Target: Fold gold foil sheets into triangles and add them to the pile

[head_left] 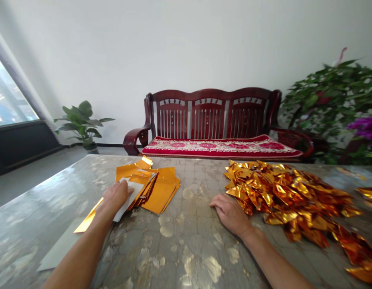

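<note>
My left hand (115, 197) is over a loose stack at the left of the table, its fingers closed on a sheet of foil paper (134, 188) whose pale side faces up. Flat gold sheets (160, 190) fan out just right of it, and more gold lies behind. My right hand (229, 212) rests on the table with its fingers curled together; nothing shows in them. Close beside it on the right is a big heap of folded gold foil pieces (282, 192).
The patterned table (186, 241) spans the foreground. A pale sheet (61, 245) lies under my left forearm. Clear plastic (351, 178) sits behind the heap. Beyond the table stand a wooden bench (207, 116) with a red cushion, a potted plant (83, 122) and leafy greenery (330, 96).
</note>
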A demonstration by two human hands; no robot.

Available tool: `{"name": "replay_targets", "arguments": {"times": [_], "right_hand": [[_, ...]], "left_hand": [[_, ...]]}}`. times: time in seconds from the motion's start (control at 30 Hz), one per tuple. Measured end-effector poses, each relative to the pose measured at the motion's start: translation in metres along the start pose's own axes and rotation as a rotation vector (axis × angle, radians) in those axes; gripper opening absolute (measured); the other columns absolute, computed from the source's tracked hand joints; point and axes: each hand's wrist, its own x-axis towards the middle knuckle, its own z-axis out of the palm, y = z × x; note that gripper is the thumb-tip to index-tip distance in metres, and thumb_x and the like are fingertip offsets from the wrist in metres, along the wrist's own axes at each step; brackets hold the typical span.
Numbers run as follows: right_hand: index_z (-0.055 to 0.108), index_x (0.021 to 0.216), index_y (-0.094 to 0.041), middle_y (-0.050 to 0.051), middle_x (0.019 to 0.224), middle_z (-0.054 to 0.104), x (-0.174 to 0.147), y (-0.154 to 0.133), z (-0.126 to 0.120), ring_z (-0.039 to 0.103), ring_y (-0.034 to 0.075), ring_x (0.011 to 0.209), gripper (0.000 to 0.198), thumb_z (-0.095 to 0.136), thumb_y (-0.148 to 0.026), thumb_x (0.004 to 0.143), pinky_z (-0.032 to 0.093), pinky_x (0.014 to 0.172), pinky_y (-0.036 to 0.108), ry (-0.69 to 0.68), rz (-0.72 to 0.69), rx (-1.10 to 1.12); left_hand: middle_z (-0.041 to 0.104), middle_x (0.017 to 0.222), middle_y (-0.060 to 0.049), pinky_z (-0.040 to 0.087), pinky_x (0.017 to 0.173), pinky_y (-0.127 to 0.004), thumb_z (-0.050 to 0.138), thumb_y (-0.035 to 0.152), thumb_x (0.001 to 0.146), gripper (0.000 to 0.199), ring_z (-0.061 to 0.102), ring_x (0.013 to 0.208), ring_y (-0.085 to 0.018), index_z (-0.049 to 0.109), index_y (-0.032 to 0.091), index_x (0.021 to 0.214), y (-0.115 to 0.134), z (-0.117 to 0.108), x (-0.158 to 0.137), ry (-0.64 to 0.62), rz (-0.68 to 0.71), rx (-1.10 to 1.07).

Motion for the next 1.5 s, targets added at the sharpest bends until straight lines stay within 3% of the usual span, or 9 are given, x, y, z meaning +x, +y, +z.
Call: {"name": "replay_targets", "arguments": {"times": [0.23, 0.5, 0.83, 0.97, 1.07, 1.17, 1.27, 1.4, 1.5], "right_hand": [[0.071, 0.089, -0.023, 0.004, 0.091, 0.068, -0.001, 0.0, 0.0, 0.06, 0.019, 0.09, 0.03, 0.047, -0.005, 0.086, 0.049, 0.081, 0.032, 0.006, -0.011, -0.01], [0.071, 0.088, -0.022, 0.004, 0.091, 0.068, 0.0, -0.001, 0.001, 0.06, 0.019, 0.09, 0.03, 0.048, -0.004, 0.085, 0.048, 0.081, 0.031, 0.009, -0.007, 0.0], [0.071, 0.088, -0.022, 0.004, 0.09, 0.068, 0.0, 0.001, 0.001, 0.061, 0.019, 0.089, 0.03, 0.047, -0.005, 0.085, 0.049, 0.081, 0.032, 0.011, -0.013, -0.005], [0.071, 0.09, -0.022, 0.004, 0.09, 0.068, 0.0, 0.0, 0.0, 0.062, 0.018, 0.09, 0.03, 0.047, -0.006, 0.087, 0.05, 0.081, 0.031, 0.017, -0.016, -0.02], [0.068, 0.108, -0.023, 0.006, 0.102, 0.068, -0.001, -0.004, 0.0, 0.064, 0.019, 0.096, 0.033, 0.044, -0.008, 0.09, 0.052, 0.085, 0.033, 0.06, 0.002, -0.025], [0.051, 0.137, -0.024, 0.008, 0.127, 0.062, -0.001, -0.012, -0.002, 0.058, 0.022, 0.116, 0.054, 0.049, -0.008, 0.085, 0.049, 0.099, 0.039, 0.151, 0.023, -0.019], [0.039, 0.147, -0.023, 0.011, 0.14, 0.052, 0.0, -0.021, -0.007, 0.048, 0.024, 0.13, 0.068, 0.054, -0.008, 0.082, 0.042, 0.109, 0.043, 0.219, -0.029, -0.026], [0.057, 0.132, -0.026, 0.01, 0.139, 0.055, 0.0, -0.027, -0.011, 0.047, 0.025, 0.129, 0.046, 0.057, -0.016, 0.088, 0.041, 0.106, 0.044, 0.19, -0.18, -0.036], [0.069, 0.105, -0.025, 0.007, 0.11, 0.07, -0.002, -0.024, -0.013, 0.058, 0.022, 0.109, 0.021, 0.054, -0.018, 0.093, 0.045, 0.093, 0.037, 0.152, -0.219, -0.058]], "left_hand": [[0.07, 0.111, -0.02, 0.049, 0.077, -0.037, 0.044, 0.027, 0.087, 0.031, 0.067, 0.103, -0.034, 0.069, 0.013, 0.099, 0.004, -0.005, 0.006, -0.012, -0.039, -0.031], [0.07, 0.108, -0.026, 0.05, 0.078, -0.041, 0.04, 0.017, 0.085, 0.036, 0.067, 0.103, -0.037, 0.069, 0.007, 0.104, 0.007, 0.0, 0.009, 0.014, -0.033, -0.011], [0.072, 0.099, -0.014, 0.044, 0.071, -0.034, 0.04, 0.025, 0.088, 0.028, 0.067, 0.094, -0.029, 0.066, 0.017, 0.092, 0.012, -0.014, -0.009, 0.034, 0.044, -0.034], [0.068, 0.087, -0.005, 0.039, 0.066, -0.029, 0.04, 0.027, 0.09, 0.021, 0.063, 0.082, -0.021, 0.059, 0.02, 0.085, 0.041, -0.022, -0.029, 0.132, 0.286, -0.186], [0.065, 0.085, -0.003, 0.038, 0.066, -0.027, 0.041, 0.027, 0.093, 0.019, 0.061, 0.078, -0.018, 0.056, 0.021, 0.083, 0.075, -0.024, -0.05, 0.128, 0.517, -0.311], [0.063, 0.086, -0.002, 0.039, 0.067, -0.026, 0.041, 0.025, 0.096, 0.019, 0.06, 0.077, -0.016, 0.057, 0.02, 0.087, 0.11, -0.019, -0.071, 0.105, 0.771, -0.314], [0.062, 0.086, -0.002, 0.038, 0.065, -0.025, 0.043, 0.024, 0.097, 0.018, 0.06, 0.077, -0.015, 0.058, 0.02, 0.088, 0.141, -0.008, -0.087, 0.127, 1.008, -0.252], [0.062, 0.084, -0.002, 0.04, 0.065, -0.025, 0.043, 0.023, 0.099, 0.019, 0.061, 0.076, -0.015, 0.059, 0.019, 0.09, 0.172, 0.006, -0.099, 0.187, 1.178, -0.164], [0.063, 0.086, -0.003, 0.041, 0.067, -0.025, 0.04, 0.023, 0.1, 0.023, 0.062, 0.078, -0.015, 0.061, 0.019, 0.091, 0.184, 0.007, -0.104, 0.157, 1.193, -0.197]]}}
